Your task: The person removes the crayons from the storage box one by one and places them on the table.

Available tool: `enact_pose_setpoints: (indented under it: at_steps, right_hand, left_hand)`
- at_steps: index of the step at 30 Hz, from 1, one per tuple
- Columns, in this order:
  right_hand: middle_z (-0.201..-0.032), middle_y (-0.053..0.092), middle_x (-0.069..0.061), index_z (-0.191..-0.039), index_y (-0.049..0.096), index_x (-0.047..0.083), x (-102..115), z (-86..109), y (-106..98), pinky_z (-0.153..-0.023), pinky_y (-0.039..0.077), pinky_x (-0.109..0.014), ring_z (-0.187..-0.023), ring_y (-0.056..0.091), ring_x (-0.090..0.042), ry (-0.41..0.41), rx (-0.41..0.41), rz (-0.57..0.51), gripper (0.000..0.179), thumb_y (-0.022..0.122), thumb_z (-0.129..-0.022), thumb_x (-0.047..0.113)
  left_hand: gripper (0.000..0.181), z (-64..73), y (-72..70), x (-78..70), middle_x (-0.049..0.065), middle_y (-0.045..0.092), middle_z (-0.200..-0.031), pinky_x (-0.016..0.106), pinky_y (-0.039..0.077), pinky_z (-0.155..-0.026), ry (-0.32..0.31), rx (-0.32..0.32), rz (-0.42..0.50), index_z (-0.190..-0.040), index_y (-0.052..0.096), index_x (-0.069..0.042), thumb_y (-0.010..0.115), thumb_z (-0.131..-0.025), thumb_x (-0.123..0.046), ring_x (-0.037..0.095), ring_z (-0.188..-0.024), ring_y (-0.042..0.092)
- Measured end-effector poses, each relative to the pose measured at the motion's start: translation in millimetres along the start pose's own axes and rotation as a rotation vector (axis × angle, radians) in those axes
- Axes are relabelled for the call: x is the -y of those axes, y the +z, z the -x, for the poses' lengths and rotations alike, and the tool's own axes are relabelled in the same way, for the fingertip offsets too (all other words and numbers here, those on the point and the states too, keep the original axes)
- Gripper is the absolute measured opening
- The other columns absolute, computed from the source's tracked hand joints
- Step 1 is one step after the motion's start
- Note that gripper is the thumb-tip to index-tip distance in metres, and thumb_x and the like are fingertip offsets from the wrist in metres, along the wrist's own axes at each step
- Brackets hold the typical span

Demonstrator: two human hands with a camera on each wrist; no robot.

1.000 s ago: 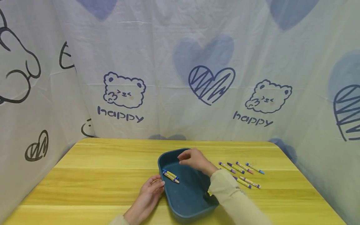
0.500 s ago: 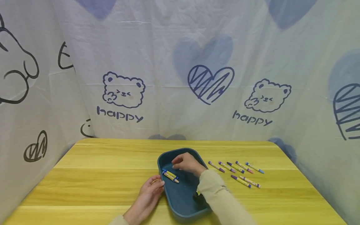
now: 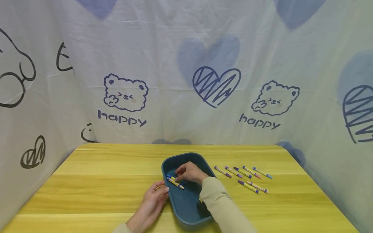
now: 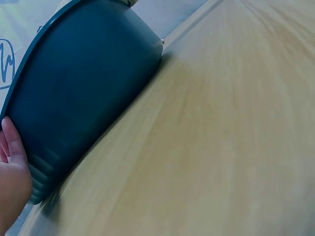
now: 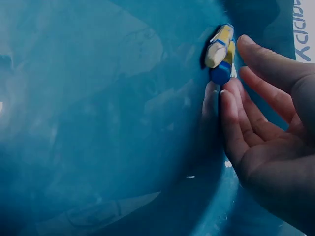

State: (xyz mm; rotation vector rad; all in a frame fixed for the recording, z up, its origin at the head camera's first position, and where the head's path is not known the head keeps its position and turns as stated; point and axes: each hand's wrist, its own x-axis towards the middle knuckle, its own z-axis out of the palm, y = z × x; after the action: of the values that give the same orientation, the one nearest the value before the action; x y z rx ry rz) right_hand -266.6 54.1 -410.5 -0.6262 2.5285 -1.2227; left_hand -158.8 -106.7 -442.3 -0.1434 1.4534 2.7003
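Observation:
A dark teal plastic tray stands on the table. Inside, against its left wall, lie two crayons with yellow wrappers: one with a pale tip, the other with a blue tip. My right hand reaches into the tray beside them and partly hides the blue one. In the right wrist view, its thumb and fingers stand apart around the blue crayon's end, with no clear grip. My left hand rests its fingers against the tray's left outer side; the left wrist view shows fingertips at the wall.
Right of the tray several crayons lie loose on the wooden table, among them a blue one and a purple one. A small dark and yellow item in the tray is mostly hidden by the right sleeve. Printed curtains surround the table.
My right hand has moved left and down inside the tray, to the two crayons. The left hand stays at the tray's side. The view has shifted slightly.

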Motion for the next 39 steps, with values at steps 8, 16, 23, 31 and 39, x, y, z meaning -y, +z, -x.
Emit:
enact_pose_setpoints:
  at_steps: [8, 16, 23, 31, 39]
  right_hand:
    - [-0.081, 0.068, -0.001, -0.094, 0.074, 0.001, 0, -4.6, 6, -0.065, 0.050, -0.024, -0.073, 0.060, -0.009, -0.028, 0.005, 0.070, 0.021, 0.081, -0.075, 0.005]
    - [-0.078, 0.068, -0.001, -0.092, 0.075, 0.001, 4, -6.1, 7, -0.064, 0.050, -0.024, -0.070, 0.059, -0.009, -0.030, -0.001, 0.083, 0.017, 0.080, -0.076, 0.004]
    - [-0.083, 0.071, -0.004, -0.092, 0.076, 0.002, 4, -4.8, 6, -0.068, 0.052, -0.026, -0.078, 0.064, -0.014, -0.028, 0.005, 0.094, 0.014, 0.078, -0.078, 0.005]
    - [-0.081, 0.071, -0.004, -0.089, 0.076, 0.001, 1, -8.1, 4, -0.064, 0.052, -0.027, -0.070, 0.064, -0.012, -0.011, -0.011, 0.045, 0.010, 0.075, -0.079, 0.003]
    - [-0.082, 0.070, -0.006, -0.095, 0.074, -0.003, 2, -1.6, -13, -0.063, 0.054, -0.028, -0.069, 0.063, -0.012, 0.021, -0.082, -0.058, 0.014, 0.070, -0.082, 0.002]
  left_hand:
    - [0.017, -0.3, -3.2, -0.4, 0.000, 0.053, -0.088, 0.022, 0.046, -0.076, 0.015, -0.009, -0.004, -0.103, 0.051, -0.006, 0.052, -0.090, 0.005, 0.010, -0.077, 0.054]
    - [0.017, -1.0, -4.2, -3.9, 0.000, 0.053, -0.089, 0.022, 0.046, -0.077, 0.016, 0.001, -0.023, -0.102, 0.050, -0.007, 0.055, -0.089, 0.002, 0.010, -0.078, 0.054]
    - [0.019, 0.0, -4.4, -4.6, -0.002, 0.054, -0.090, 0.022, 0.046, -0.077, 0.016, 0.007, -0.023, -0.105, 0.049, -0.006, 0.056, -0.090, 0.002, 0.009, -0.079, 0.054]
    - [0.022, -1.9, -11.5, -1.0, -0.002, 0.056, -0.091, 0.021, 0.047, -0.079, 0.053, 0.103, -0.019, -0.107, 0.050, -0.006, 0.062, -0.089, -0.005, 0.008, -0.081, 0.056]
    - [0.019, -2.4, -6.8, 2.5, -0.003, 0.055, -0.089, 0.022, 0.046, -0.079, 0.034, 0.084, -0.006, -0.104, 0.050, -0.008, 0.060, -0.089, -0.002, 0.008, -0.079, 0.055]
